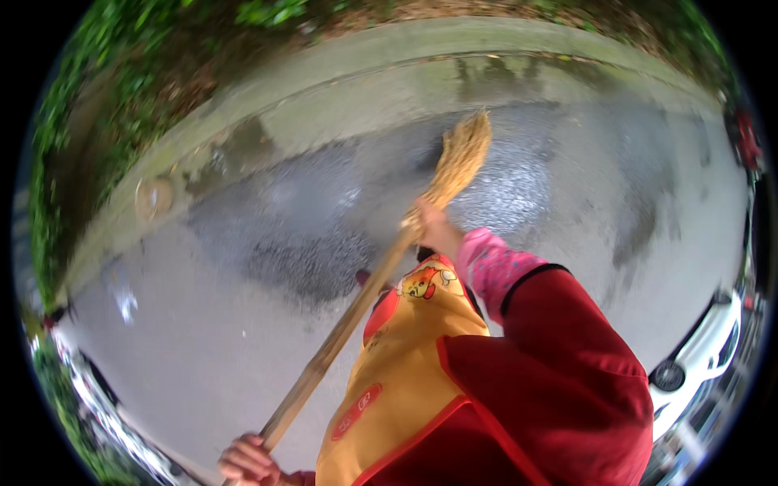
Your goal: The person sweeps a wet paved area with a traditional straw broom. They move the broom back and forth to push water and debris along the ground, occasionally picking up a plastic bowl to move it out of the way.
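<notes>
A straw broom (463,155) with a long wooden handle slants across the view, its bristles pointing up and a little right over the wet pavement (316,206). Low on the handle, close to the bristles, my right hand (434,228) is closed around it, with a pink patterned sleeve cuff at the wrist. My left hand (250,460) grips the handle near its upper end, at the bottom edge of the picture. Beneath the arms hangs a yellow apron (395,358) with red trim. Whether the bristles touch the ground cannot be told.
Along the top runs a pale concrete kerb strip (364,51), with leaf litter and green plants (127,103) beyond it. A round cover (154,197) lies at the left. White cars stand at the lower right (699,358) and lower left (112,419).
</notes>
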Tool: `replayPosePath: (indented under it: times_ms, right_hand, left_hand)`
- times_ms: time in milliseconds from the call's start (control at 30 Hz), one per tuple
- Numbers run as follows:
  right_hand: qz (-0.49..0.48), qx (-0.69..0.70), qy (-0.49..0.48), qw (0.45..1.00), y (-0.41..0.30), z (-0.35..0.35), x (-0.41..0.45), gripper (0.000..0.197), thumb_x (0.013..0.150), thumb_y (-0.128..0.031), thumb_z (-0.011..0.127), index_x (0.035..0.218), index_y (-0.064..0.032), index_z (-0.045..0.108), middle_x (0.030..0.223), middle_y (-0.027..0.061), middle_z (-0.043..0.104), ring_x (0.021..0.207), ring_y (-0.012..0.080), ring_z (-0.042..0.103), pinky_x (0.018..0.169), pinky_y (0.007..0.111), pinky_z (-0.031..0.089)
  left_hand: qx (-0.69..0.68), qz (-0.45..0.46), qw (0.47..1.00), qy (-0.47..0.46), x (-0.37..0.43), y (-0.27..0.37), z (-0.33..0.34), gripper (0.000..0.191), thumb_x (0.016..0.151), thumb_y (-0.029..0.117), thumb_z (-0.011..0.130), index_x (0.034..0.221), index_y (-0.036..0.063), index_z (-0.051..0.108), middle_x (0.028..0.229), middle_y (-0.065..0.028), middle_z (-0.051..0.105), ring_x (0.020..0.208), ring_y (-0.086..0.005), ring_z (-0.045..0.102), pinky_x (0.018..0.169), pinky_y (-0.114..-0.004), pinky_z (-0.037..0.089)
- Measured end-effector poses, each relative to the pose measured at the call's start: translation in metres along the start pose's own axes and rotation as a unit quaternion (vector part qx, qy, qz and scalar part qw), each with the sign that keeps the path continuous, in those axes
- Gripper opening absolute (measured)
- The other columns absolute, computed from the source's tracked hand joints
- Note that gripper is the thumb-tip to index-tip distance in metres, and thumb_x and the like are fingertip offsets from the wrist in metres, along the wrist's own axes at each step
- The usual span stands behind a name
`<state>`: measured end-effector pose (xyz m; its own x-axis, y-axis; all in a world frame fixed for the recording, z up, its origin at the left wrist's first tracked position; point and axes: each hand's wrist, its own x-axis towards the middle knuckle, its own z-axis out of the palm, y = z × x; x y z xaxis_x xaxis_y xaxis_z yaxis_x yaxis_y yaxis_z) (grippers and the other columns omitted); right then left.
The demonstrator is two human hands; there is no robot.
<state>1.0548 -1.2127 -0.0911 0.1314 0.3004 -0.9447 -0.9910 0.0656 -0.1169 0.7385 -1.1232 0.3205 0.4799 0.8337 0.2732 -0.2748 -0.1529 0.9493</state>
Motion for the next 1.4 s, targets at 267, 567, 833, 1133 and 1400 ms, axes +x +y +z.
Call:
replayPosePath:
  times_ms: [267,567,833,1133,1400]
  right_hand:
    - [0.127,-0.103,-0.078,0.983,0.215,0.162,-0.100,0.026,0.070,-0.026,0.057,0.085,-0.0097,0.044,0.076,0.0036,0.050,0.064,0.0184,0.052,0.055,0.035,0.047]
    - [0.044,-0.114,-0.108,0.987,0.145,0.179,-0.076,0.027,0.069,-0.032,0.050,0.086,-0.0113,0.046,0.077,0.0066,0.051,0.073,0.0225,0.051,0.070,0.040,0.042]
    - [0.175,-0.309,-0.030,0.934,0.264,0.235,-0.022,0.030,0.069,-0.043,0.051,0.082,-0.0158,0.049,0.075,0.0045,0.051,0.070,0.0233,0.049,0.062,0.045,0.041]
    - [0.262,-0.338,-0.143,0.893,0.356,0.323,-0.081,0.034,0.071,-0.042,0.048,0.090,-0.0142,0.045,0.086,0.0050,0.048,0.078,0.0213,0.047,0.070,0.042,0.040]
    - [0.130,-0.177,-0.224,0.949,0.376,0.315,-0.064,0.021,0.071,-0.035,0.047,0.076,-0.0145,0.048,0.072,0.0051,0.049,0.070,0.0222,0.048,0.067,0.041,0.041]
  left_hand:
    - [0.088,0.093,0.968,0.216,-0.151,0.157,-0.124,0.023,0.079,0.031,0.041,0.085,0.0113,0.053,0.087,-0.0102,0.056,0.091,-0.0243,0.051,0.079,-0.040,0.040]
    - [-0.116,0.102,0.988,-0.007,-0.050,0.053,-0.207,0.024,0.073,0.017,0.057,0.055,0.0094,0.044,0.047,-0.0028,0.046,0.042,-0.0123,0.045,0.041,-0.022,0.041]
    - [0.000,0.049,0.974,0.221,-0.049,0.101,-0.228,0.030,0.071,0.010,0.055,0.049,0.0117,0.034,0.039,0.0000,0.042,0.035,-0.0133,0.044,0.046,-0.028,0.041]
    - [0.100,0.215,0.957,0.169,-0.067,0.178,-0.262,0.026,0.078,0.017,0.050,0.055,0.0069,0.043,0.042,-0.0045,0.046,0.039,-0.0120,0.049,0.043,-0.026,0.047]
    - [-0.151,0.228,0.951,0.144,-0.010,0.098,-0.448,0.036,0.079,0.038,0.044,0.059,0.0088,0.039,0.046,-0.0008,0.043,0.044,-0.0126,0.043,0.042,-0.024,0.042]
